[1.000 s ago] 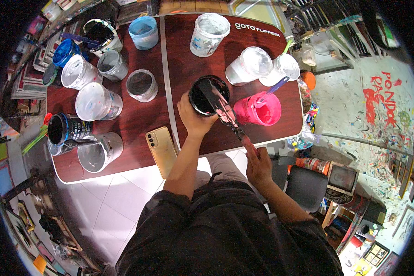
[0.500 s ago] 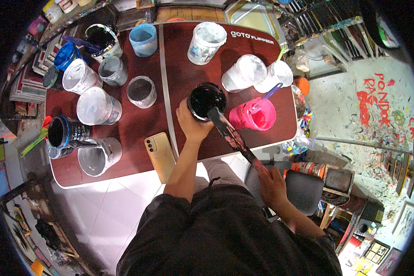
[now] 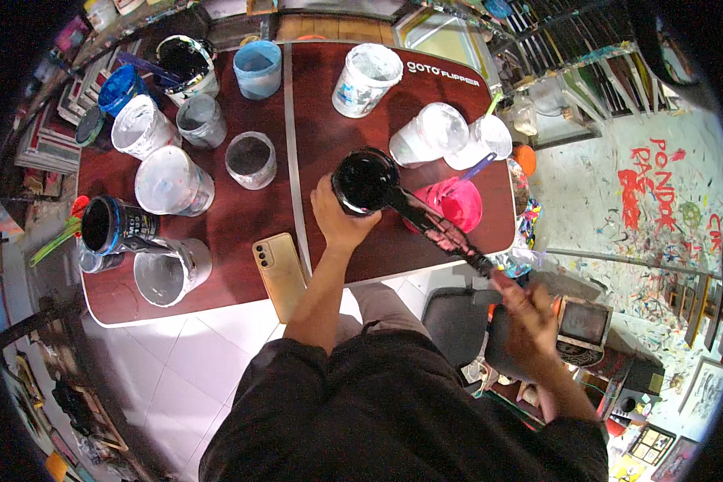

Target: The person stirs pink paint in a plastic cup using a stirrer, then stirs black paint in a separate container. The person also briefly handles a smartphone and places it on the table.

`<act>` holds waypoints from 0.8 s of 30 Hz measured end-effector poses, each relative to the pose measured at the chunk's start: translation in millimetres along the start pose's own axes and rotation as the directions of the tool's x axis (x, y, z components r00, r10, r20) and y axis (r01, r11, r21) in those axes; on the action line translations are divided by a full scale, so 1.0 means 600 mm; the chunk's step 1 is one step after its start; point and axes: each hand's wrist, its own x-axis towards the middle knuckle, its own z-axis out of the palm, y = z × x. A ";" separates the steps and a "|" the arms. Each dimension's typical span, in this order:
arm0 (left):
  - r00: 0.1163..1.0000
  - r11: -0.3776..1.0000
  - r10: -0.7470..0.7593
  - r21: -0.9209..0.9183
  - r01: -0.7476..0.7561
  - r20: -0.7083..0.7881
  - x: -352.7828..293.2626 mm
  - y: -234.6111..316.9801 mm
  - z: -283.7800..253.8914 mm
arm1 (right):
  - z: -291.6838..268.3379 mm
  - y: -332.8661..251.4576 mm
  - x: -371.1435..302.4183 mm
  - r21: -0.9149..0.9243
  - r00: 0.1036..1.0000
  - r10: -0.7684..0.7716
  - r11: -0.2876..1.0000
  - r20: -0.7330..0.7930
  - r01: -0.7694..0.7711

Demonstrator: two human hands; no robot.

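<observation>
My left hand (image 3: 341,223) is wrapped round a pot of black paint (image 3: 365,181) near the front middle of the table. In my right hand (image 3: 532,321), somewhat blurred, is the handle of a long spatula (image 3: 438,229) smeared with black, with reddish patches along it. Its blade end meets the pot's right rim, and its shaft slants down to the right, passing over part of a pink paint tub (image 3: 458,202). A purple-handled tool (image 3: 478,166) stands in that tub. How much of the blade is inside the pot cannot be made out against the black.
The dark red table (image 3: 241,217) bears several paint tubs at the left, including a grey one (image 3: 157,277). White tubs (image 3: 430,135) stand at the back right. A gold phone (image 3: 281,273) lies at the front edge. A dark chair (image 3: 455,321) is beside my right arm.
My right hand has moved right and outward, drawing the spatula along so its blade now lies at the pot's right rim. My left hand keeps its hold on the pot.
</observation>
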 end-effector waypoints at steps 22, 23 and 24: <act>0.994 0.998 -0.062 -0.019 0.064 0.085 -0.002 0.020 -0.012 | 0.104 -0.106 0.358 -0.287 0.809 -0.235 0.852 0.538 0.439; 0.988 0.995 -0.100 -0.019 0.103 0.118 -0.006 0.030 -0.009 | 0.095 -0.093 0.353 -0.294 0.849 -0.264 0.856 0.458 0.424; 0.989 0.993 -0.120 0.027 0.118 0.087 -0.013 0.038 -0.015 | 0.086 -0.089 0.340 -0.279 0.874 -0.306 0.862 0.378 0.423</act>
